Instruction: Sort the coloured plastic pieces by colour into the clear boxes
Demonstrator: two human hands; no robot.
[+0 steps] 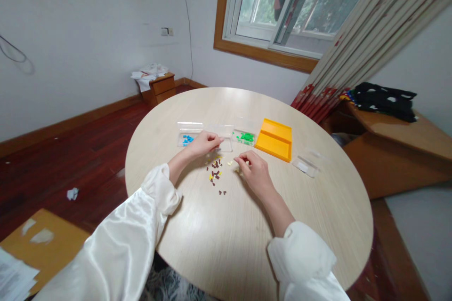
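My left hand (204, 144) is over the near edge of a clear plastic box (226, 145), its fingertips pinched together; anything between them is too small to make out. Just right of the loose pieces, my right hand (254, 170) also pinches close to the table, and what it holds cannot be made out. Small dark brown pieces (215, 174) lie scattered between the hands, mixed with a few yellow pieces (211, 177). Cream-coloured pieces (230, 163) lie by my right fingertips. Two brown pieces (222, 193) sit apart, nearer to me.
Behind the hands stand a clear box with blue pieces (188, 140) and another with green pieces (247, 138). An open orange case (274, 140) lies to their right, then a clear case (304, 167). All are on a round wooden table (226, 244).
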